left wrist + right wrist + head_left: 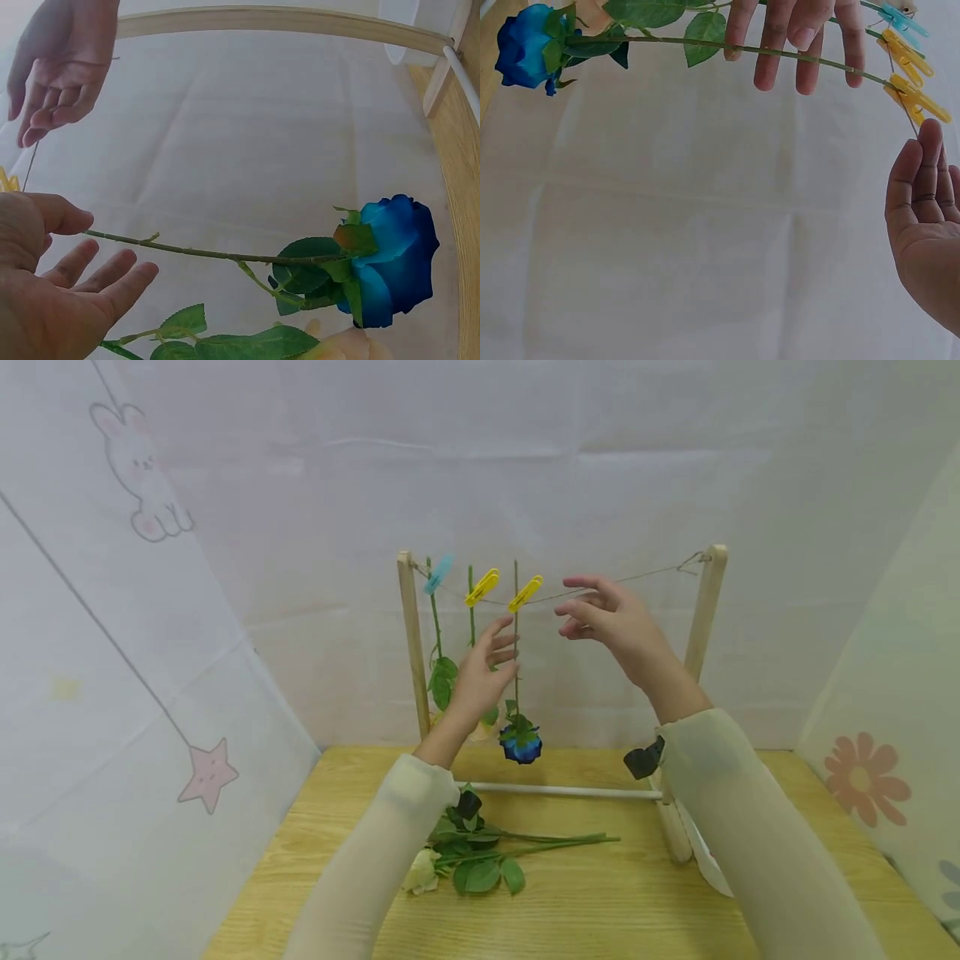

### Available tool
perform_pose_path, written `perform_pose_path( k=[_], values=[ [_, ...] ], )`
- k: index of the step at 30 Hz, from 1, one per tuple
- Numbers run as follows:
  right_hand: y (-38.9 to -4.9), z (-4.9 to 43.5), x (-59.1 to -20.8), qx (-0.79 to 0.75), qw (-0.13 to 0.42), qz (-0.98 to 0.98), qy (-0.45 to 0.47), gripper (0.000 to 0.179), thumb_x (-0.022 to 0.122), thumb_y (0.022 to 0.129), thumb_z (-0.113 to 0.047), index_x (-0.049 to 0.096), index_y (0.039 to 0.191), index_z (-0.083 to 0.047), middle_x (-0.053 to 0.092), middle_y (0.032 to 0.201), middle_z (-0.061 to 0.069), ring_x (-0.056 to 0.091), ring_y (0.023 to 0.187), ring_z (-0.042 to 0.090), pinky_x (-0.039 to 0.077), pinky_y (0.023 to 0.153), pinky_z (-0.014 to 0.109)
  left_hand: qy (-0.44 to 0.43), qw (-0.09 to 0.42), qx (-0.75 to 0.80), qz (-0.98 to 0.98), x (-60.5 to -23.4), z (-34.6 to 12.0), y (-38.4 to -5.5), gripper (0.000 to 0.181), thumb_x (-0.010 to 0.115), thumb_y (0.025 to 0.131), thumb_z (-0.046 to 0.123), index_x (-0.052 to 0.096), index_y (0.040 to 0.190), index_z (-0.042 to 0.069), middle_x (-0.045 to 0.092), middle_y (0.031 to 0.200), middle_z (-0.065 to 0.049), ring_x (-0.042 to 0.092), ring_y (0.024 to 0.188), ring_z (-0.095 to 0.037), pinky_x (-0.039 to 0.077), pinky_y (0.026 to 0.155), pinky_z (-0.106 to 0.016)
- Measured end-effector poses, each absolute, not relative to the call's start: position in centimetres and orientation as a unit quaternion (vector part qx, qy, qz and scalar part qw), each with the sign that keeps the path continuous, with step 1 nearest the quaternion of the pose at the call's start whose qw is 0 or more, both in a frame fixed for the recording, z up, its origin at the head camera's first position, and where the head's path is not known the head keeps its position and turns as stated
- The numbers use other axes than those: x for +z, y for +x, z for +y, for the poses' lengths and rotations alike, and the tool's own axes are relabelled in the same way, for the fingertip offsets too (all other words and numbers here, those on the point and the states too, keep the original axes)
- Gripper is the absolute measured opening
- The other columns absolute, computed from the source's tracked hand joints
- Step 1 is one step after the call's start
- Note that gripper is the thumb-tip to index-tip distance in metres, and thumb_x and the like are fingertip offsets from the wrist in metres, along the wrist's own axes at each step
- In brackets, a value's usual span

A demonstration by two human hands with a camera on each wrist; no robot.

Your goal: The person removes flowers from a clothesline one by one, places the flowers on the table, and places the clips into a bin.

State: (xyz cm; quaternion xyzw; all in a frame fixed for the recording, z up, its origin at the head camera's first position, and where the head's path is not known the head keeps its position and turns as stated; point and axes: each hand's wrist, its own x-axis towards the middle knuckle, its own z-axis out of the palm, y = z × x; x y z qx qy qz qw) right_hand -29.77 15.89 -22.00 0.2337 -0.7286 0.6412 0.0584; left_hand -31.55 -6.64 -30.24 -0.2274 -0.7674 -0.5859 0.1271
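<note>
A blue rose [521,745] hangs head down from the string [645,577], its stem clipped by a yellow clothespin [526,594]. My left hand [483,672] is beside that stem with fingers spread and relaxed; nothing is gripped. Just right of the clothespin, my right hand [607,618] hovers by the string with loosely bent fingers, holding nothing. In the right wrist view its fingertips come near the string below the yellow clothespin [919,97]. Further left, another yellow clothespin [482,587] and a light blue clothespin [438,574] hold two more stems, their blooms partly hidden by my left hand and arm.
Wooden posts [705,610] carry the string, with a white bar [558,790] low between them. On the wooden table [585,910] lie leafy stems and a cream rose [422,871], partly behind my left sleeve. A white object [712,864] shows beside my right sleeve.
</note>
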Motion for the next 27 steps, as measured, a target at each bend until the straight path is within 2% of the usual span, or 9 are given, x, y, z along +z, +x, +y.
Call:
perform_pose_path(
  k=[7,13,18,24,27],
  values=[
    [-30.4,14.3,-20.4,0.624,0.06,-0.751,0.207,0.051,0.066,0.1,-0.03,0.052,0.145,-0.011,0.07,0.115,0.016,0.071,0.088,0.027,0.058,0.092,0.037,-0.243,0.128,-0.587,-0.761,-29.9,-6.1,-31.6,0.06,0.06,0.1,0.002,0.042,0.154,0.021,0.058,0.142,-0.016,0.065,0.118,-0.026,0.057,0.095,-0.04],
    [-30.4,13.0,-19.5,0.614,0.056,-0.766,0.181,0.049,0.066,0.099,-0.036,0.055,0.143,-0.015,0.07,0.117,0.017,0.071,0.089,0.028,0.058,0.092,0.039,-0.235,0.129,-0.577,-0.772,-29.6,-5.8,-31.3,0.056,0.057,0.101,0.001,0.046,0.151,0.022,0.062,0.137,-0.014,0.067,0.115,-0.025,0.057,0.094,-0.038],
    [-30.3,12.4,-19.0,0.615,0.051,-0.765,0.183,0.047,0.066,0.1,-0.032,0.056,0.142,-0.014,0.07,0.116,0.018,0.072,0.085,0.027,0.059,0.089,0.039,-0.222,0.12,-0.59,-0.767,-29.6,-5.9,-31.6,0.051,0.056,0.102,0.002,0.049,0.148,0.024,0.063,0.134,-0.016,0.069,0.108,-0.026,0.06,0.088,-0.038],
    [-30.4,12.0,-19.0,0.612,0.035,-0.77,0.177,0.046,0.064,0.101,-0.027,0.054,0.143,-0.013,0.069,0.115,0.019,0.071,0.085,0.026,0.058,0.092,0.044,-0.211,0.121,-0.584,-0.775,-29.8,-6.2,-31.8,0.048,0.057,0.101,0.0,0.053,0.143,0.021,0.064,0.129,-0.019,0.07,0.104,-0.035,0.061,0.082,-0.037],
    [-30.6,11.9,-19.1,0.609,0.037,-0.773,0.174,0.046,0.064,0.101,-0.028,0.054,0.143,-0.013,0.07,0.114,0.018,0.071,0.085,0.026,0.059,0.09,0.042,-0.21,0.121,-0.582,-0.776,-29.8,-6.2,-31.7,0.048,0.057,0.1,-0.002,0.054,0.142,0.021,0.065,0.126,-0.02,0.071,0.101,-0.033,0.061,0.081,-0.037]
  ],
)
